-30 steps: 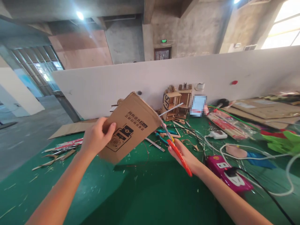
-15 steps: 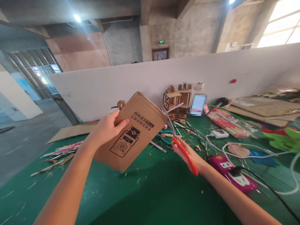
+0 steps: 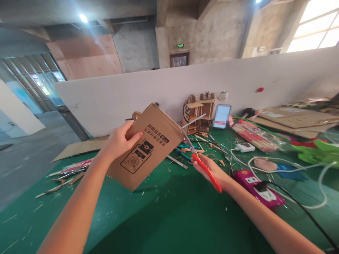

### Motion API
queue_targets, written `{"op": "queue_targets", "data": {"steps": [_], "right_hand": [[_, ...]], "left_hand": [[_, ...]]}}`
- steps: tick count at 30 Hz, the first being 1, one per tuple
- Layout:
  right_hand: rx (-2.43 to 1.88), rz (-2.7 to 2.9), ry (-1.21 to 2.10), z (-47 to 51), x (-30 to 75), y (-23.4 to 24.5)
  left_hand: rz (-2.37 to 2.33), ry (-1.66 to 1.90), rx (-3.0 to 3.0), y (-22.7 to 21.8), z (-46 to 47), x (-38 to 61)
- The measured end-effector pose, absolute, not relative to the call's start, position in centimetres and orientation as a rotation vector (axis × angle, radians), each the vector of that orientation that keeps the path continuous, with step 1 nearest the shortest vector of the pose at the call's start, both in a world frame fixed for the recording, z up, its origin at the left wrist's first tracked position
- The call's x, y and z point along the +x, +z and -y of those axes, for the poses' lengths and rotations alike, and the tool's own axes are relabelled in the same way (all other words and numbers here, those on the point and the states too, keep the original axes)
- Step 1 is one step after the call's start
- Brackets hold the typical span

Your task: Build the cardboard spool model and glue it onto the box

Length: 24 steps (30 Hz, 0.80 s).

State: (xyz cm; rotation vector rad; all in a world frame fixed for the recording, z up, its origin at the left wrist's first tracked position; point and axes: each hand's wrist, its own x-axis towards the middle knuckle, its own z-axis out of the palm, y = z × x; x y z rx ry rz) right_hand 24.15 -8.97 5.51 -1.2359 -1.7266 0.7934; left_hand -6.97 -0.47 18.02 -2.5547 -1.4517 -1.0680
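My left hand [image 3: 119, 141] grips a brown cardboard piece [image 3: 148, 146] with black print, thumb on its front, holding it up above the green table [image 3: 169, 218]. My right hand [image 3: 212, 171] holds red-handled scissors [image 3: 203, 165]. Their open blades point up and left, and the lower blade meets the cardboard's right edge. Most of my right fingers are hidden behind the handles.
A pink power strip [image 3: 258, 190] with a black plug and white cables lies right of my right hand. Small cardboard models [image 3: 200, 111], pliers, strips and scraps stand near the white partition [image 3: 169, 88]. Flat cardboard sheets [image 3: 293, 118] lie far right, more scraps far left.
My left hand shifted its grip higher on the cardboard, and the piece moved slightly right. The scissors stayed at the cardboard's right edge with blades open.
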Motion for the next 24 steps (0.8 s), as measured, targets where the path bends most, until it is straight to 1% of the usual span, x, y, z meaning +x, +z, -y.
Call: {"op": "queue_targets", "data": {"steps": [6, 19, 24], "right_hand": [[-1.4, 1.764, 0.723, 9.3, 23.9, 6.1], [-1.376, 1.881, 0.676, 8.9, 24.2, 4.9], [-1.405, 1.923, 0.652, 9.0, 24.1, 5.2]], "left_hand": [[1.416, -1.032, -2.49, 18.2, 0.8, -7.5], [1.406, -1.073, -2.385, 18.3, 0.0, -8.5], [1.358, -1.063, -2.465, 18.4, 0.3, -8.3]]}}
